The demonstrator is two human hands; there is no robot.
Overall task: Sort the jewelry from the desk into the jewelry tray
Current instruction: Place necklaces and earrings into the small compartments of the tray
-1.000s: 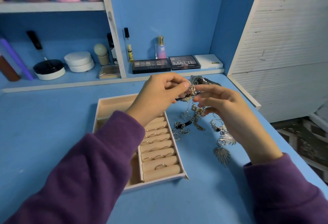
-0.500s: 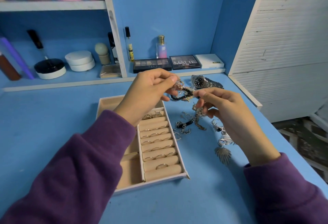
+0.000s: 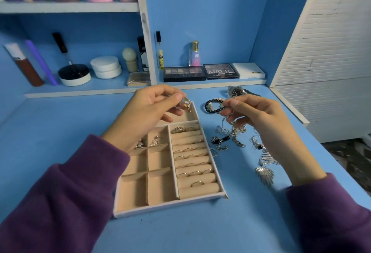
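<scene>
A beige jewelry tray (image 3: 170, 202) lies on the blue desk, with ring rolls on its right side holding several gold rings (image 3: 190, 172) and square compartments on its left. My left hand (image 3: 148, 112) pinches a small gold and silver piece (image 3: 185, 103) above the tray's far compartment. To the right of the tray, my right hand (image 3: 259, 116) pinches a black beaded bracelet (image 3: 213, 106) just above the desk. A tangle of silver jewelry (image 3: 230, 136) lies on the desk under and beside my right hand. Silver leaf-shaped earrings (image 3: 265, 174) lie nearer to me.
A silver wristwatch (image 3: 236, 92) sits at the desk's back right. Eyeshadow palettes (image 3: 200, 73), small bottles and cosmetic jars (image 3: 105, 69) line the low shelf behind. A white slatted panel (image 3: 331, 52) stands at the right, past the desk's edge.
My hands have drawn apart: the left moved left over the tray with the small gold piece, while the right kept the black beaded bracelet. The view has tilted down a little.
</scene>
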